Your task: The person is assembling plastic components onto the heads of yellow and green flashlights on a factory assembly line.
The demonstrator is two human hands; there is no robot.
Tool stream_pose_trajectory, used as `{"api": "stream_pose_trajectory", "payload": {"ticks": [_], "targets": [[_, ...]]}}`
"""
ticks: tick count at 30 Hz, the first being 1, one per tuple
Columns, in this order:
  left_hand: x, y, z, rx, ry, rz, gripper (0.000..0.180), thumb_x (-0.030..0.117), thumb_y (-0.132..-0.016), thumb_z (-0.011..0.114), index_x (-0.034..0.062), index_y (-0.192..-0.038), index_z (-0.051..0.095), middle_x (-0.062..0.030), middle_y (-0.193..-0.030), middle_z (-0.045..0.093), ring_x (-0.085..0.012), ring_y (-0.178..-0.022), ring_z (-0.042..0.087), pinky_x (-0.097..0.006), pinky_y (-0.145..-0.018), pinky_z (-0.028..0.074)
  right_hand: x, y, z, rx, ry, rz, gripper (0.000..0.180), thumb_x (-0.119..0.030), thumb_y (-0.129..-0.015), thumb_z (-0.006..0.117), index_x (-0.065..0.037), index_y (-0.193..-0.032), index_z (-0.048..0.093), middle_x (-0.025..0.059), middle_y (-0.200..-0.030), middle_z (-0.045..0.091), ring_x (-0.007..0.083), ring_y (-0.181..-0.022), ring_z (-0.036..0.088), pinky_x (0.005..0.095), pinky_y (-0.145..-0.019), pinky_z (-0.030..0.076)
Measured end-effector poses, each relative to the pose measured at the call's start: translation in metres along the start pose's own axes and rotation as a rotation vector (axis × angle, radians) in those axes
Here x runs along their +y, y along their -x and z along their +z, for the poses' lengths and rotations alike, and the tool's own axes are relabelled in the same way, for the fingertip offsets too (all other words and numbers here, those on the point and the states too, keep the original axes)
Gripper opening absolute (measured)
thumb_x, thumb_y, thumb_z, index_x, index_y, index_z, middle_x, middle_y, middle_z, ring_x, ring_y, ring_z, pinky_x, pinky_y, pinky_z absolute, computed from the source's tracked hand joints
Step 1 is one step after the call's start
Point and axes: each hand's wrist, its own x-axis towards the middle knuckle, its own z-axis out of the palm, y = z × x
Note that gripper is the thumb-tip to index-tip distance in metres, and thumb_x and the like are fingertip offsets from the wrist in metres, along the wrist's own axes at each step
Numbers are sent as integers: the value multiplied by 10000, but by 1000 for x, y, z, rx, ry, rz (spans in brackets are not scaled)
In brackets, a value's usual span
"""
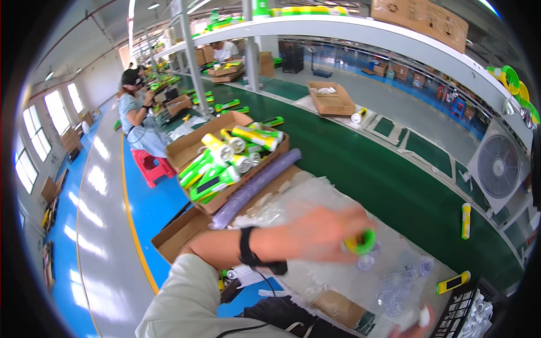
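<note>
My left hand [332, 228], with a black band at its wrist, is closed around a flashlight body [360, 242] over the table. Only the green rim, with yellow and dark inside it, shows clearly, as the hand is blurred. Below it, several clear round lenses [391, 301] lie on the plastic-covered table. At the lower edge my right hand [408, 329] is partly cut off and smeared. Its fingers appear closed on a small white part [424, 316], whose kind I cannot make out. Close by on the right stands a black basket [451, 312] of white parts.
A cardboard box [225, 197] full of yellow-green flashlights stands ahead left, a purple plastic roll [253, 188] along its side. Two flashlights [466, 221] lie on the right, across the green belt [349, 180]. A fan [498, 167] stands far right; a person [138, 112] sits at left.
</note>
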Motion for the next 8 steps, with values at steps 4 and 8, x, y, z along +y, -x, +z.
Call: {"api": "stream_pose_trajectory", "payload": {"ticks": [4, 8], "targets": [[61, 64, 48, -146, 244, -2, 497, 233, -731, 713, 126, -1173, 512, -82, -1093, 527, -286, -773, 618, -359, -601, 506, -54, -1, 77, -403, -4, -111, 644, -206, -802, 644, 9, -1325, 335, 221, -1259, 433, 362, -1172, 450, 396, -1007, 332], [58, 97, 51, -329, 536, -153, 479, 270, -780, 680, 132, -1202, 500, -87, -1289, 388, -276, -925, 604, -350, -763, 494, -31, 28, 100, -510, -108, -100, 644, -194, -822, 618, -18, -1340, 277, 189, -1176, 538, 339, -1151, 519, 346, -978, 383]]}}
